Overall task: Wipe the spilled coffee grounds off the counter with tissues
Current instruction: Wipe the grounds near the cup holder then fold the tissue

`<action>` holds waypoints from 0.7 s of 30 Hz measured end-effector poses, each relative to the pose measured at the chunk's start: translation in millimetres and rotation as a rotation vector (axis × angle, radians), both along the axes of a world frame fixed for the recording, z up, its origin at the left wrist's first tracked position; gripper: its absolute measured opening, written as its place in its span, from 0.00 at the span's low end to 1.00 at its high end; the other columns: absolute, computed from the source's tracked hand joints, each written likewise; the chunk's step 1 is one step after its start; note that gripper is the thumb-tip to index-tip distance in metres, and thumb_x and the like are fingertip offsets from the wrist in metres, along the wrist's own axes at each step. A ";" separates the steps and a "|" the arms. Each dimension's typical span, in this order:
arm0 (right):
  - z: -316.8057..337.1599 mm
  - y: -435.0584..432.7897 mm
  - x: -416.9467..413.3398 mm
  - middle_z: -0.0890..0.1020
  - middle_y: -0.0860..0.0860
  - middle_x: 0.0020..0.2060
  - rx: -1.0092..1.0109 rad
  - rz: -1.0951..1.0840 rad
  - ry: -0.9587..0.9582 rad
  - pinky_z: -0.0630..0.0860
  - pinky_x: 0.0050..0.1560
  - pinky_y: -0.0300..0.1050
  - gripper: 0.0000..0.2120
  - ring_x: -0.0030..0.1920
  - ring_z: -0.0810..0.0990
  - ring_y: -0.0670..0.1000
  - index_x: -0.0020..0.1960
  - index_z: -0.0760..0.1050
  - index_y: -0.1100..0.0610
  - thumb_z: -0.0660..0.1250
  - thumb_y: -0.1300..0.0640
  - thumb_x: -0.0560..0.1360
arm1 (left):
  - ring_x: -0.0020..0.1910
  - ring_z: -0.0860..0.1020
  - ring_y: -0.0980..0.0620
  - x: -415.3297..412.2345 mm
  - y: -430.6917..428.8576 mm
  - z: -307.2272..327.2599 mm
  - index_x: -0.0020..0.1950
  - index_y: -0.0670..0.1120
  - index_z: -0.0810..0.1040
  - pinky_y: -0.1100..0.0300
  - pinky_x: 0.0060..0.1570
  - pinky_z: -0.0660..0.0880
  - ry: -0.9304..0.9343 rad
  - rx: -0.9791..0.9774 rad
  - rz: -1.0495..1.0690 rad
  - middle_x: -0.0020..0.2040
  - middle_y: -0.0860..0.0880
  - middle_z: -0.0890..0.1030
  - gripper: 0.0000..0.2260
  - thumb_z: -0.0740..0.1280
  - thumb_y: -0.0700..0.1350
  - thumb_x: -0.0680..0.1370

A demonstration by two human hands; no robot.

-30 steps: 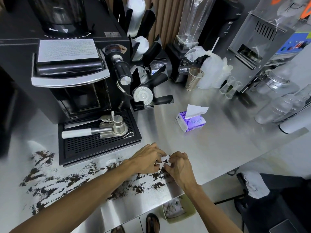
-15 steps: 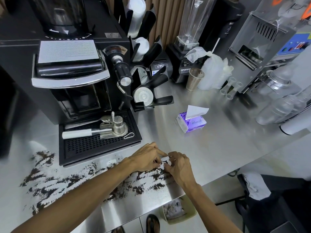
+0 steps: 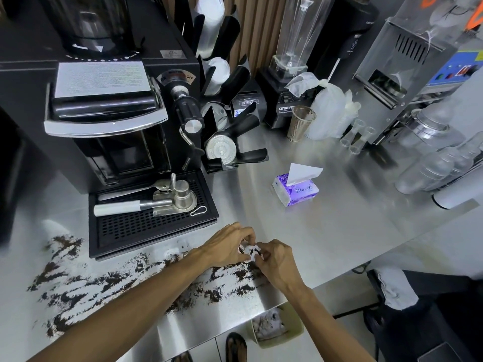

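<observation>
Broad, smooth steel counter (image 3: 339, 231), streaked along its front edge with dark, gritty coffee grounds (image 3: 109, 280). Above the streaks' right end, left hand (image 3: 227, 248) and right hand (image 3: 278, 259) together, fingertips pinching a small crumpled tissue (image 3: 249, 250). Light, soft, easily torn; likely best gripped bunched. Purple tissue pack (image 3: 296, 190) well apart.

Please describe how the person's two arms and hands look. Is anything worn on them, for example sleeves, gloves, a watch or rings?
Both forearms are bare up to the frame edge, with no sleeve in view. The left hand and the right hand wear no gloves. No watch or bracelet shows on either wrist, and no ring is visible on the fingers that can be seen.
</observation>
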State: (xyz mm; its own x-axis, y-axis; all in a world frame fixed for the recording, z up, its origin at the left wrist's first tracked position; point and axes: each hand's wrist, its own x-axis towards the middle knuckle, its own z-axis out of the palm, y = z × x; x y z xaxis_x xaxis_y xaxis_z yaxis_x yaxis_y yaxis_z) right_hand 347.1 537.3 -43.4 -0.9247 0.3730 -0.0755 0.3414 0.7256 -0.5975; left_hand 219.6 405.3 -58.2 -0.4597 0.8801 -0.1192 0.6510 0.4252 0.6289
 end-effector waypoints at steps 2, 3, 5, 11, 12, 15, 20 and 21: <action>0.1 1.5 0.7 0.76 0.49 0.44 -0.022 0.007 -0.024 0.67 0.40 0.21 0.19 0.36 0.75 0.43 0.61 0.79 0.62 0.71 0.61 0.70 | 0.50 0.75 0.55 1.5 -0.1 0.5 0.54 0.56 0.72 0.56 0.52 0.76 -0.021 0.011 0.005 0.49 0.53 0.75 0.17 0.75 0.53 0.71; 0.2 1.9 1.0 0.75 0.49 0.45 -0.032 0.013 -0.032 0.68 0.40 0.22 0.21 0.35 0.75 0.42 0.61 0.79 0.62 0.71 0.61 0.69 | 0.51 0.75 0.56 2.3 -0.1 1.4 0.55 0.55 0.73 0.57 0.54 0.75 -0.028 0.021 0.009 0.50 0.53 0.74 0.17 0.75 0.52 0.71; 0.0 2.8 1.3 0.75 0.50 0.46 -0.048 0.017 -0.048 0.69 0.40 0.23 0.23 0.34 0.75 0.41 0.62 0.78 0.62 0.73 0.61 0.67 | 0.52 0.76 0.57 4.0 -0.4 2.9 0.58 0.55 0.73 0.61 0.56 0.74 -0.040 0.033 0.016 0.52 0.53 0.74 0.18 0.75 0.51 0.71; -0.3 8.4 -1.1 0.75 0.48 0.48 -0.093 -0.006 -0.067 0.70 0.41 0.22 0.21 0.33 0.77 0.39 0.58 0.81 0.57 0.78 0.60 0.66 | 0.54 0.75 0.59 3.9 -0.3 1.8 0.68 0.52 0.73 0.68 0.55 0.69 -0.023 0.026 0.015 0.56 0.54 0.78 0.25 0.74 0.51 0.73; 0.3 9.5 -1.6 0.75 0.48 0.48 -0.110 -0.011 -0.066 0.71 0.41 0.23 0.20 0.33 0.77 0.39 0.58 0.81 0.57 0.78 0.61 0.66 | 0.54 0.73 0.59 3.5 0.0 2.2 0.68 0.51 0.73 0.67 0.54 0.69 -0.012 0.031 0.008 0.56 0.54 0.79 0.25 0.74 0.51 0.73; 0.9 12.5 -3.0 0.76 0.48 0.46 -0.132 0.004 -0.065 0.72 0.40 0.25 0.21 0.35 0.78 0.40 0.57 0.82 0.58 0.79 0.60 0.66 | 0.52 0.68 0.57 2.4 1.6 6.3 0.65 0.49 0.77 0.63 0.51 0.69 0.051 0.041 -0.021 0.54 0.54 0.80 0.21 0.73 0.51 0.74; -0.4 14.3 -4.6 0.79 0.50 0.45 -0.096 0.028 -0.076 0.74 0.39 0.30 0.23 0.37 0.79 0.44 0.57 0.82 0.57 0.81 0.54 0.64 | 0.52 0.67 0.54 1.6 2.1 7.6 0.63 0.50 0.80 0.58 0.54 0.70 0.077 -0.001 -0.022 0.53 0.53 0.78 0.20 0.73 0.54 0.73; -0.1 13.3 -4.9 0.79 0.51 0.45 -0.086 0.027 -0.072 0.75 0.40 0.32 0.23 0.37 0.80 0.45 0.57 0.82 0.57 0.81 0.53 0.63 | 0.52 0.67 0.55 1.7 2.2 7.9 0.63 0.50 0.80 0.59 0.54 0.70 0.085 -0.002 -0.019 0.52 0.53 0.78 0.19 0.73 0.54 0.73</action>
State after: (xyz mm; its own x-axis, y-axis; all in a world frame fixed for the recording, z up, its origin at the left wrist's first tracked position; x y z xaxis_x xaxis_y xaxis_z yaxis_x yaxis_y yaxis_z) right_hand 342.2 550.6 -43.5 -0.9254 0.3374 -0.1727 0.3667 0.6820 -0.6328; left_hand 221.4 407.5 -50.3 -0.4512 0.8886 -0.0827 0.7098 0.4134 0.5704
